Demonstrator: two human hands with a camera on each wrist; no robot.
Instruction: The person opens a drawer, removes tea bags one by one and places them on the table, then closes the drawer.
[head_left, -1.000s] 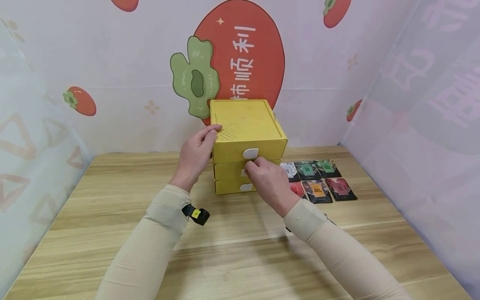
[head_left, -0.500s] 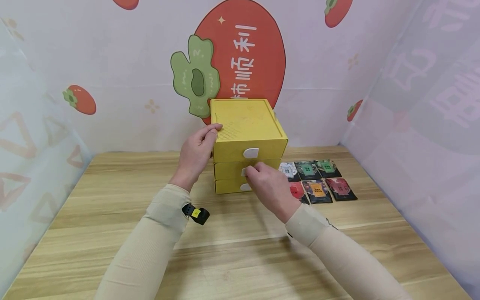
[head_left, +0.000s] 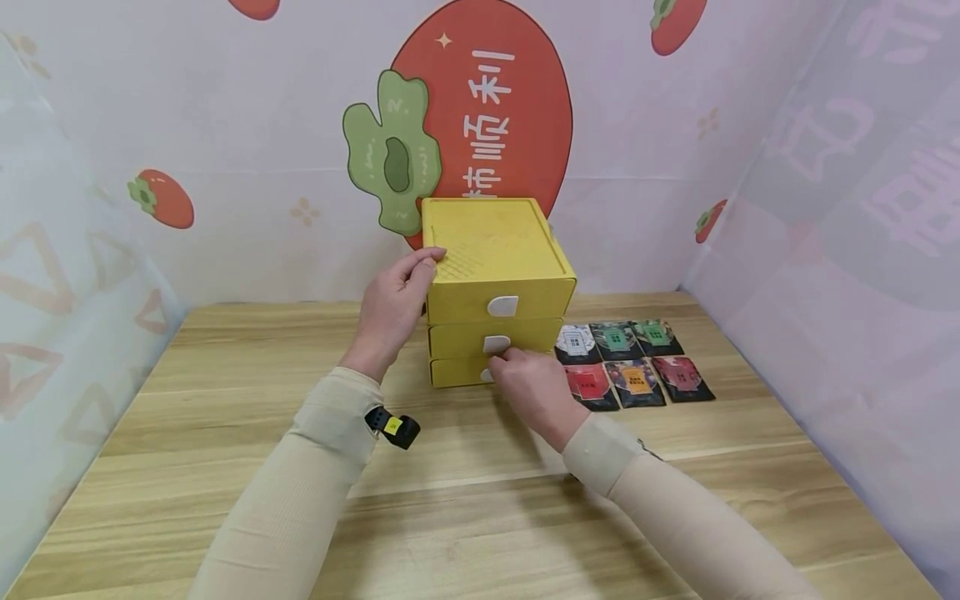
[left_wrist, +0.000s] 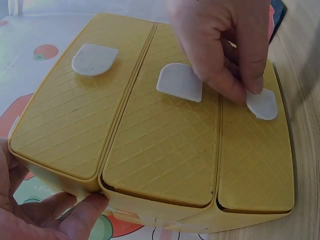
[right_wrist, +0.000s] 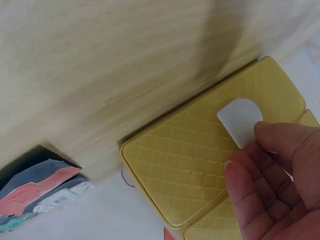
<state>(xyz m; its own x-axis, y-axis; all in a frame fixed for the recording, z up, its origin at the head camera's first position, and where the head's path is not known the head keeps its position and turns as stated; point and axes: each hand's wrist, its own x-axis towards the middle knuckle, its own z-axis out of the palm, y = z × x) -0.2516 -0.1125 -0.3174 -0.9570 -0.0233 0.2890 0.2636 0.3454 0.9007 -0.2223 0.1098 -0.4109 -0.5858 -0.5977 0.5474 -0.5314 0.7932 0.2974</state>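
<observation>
Wooden table (head_left: 450,533), lower frame. Mid-frame, right hand (head_left: 536,387) pinches lowest tab (head_left: 486,376), left hand (head_left: 393,307) grips yellow box (head_left: 498,237); straight pull advisable

Free tabletop (head_left: 277,375) lies left of the drawers (head_left: 465,302). Packets (head_left: 633,383) crowd the right; the right hand (head_left: 538,387) blocks the bottom handle (left_wrist: 262,106).

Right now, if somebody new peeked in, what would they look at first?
Probably the big red fruit on the backdrop, right behind the yellow box. Next, the box itself on the table, with the left hand holding its left side and the right hand at the lowest white tab. Then the six colourful packets, in two rows to the right of the box.
</observation>
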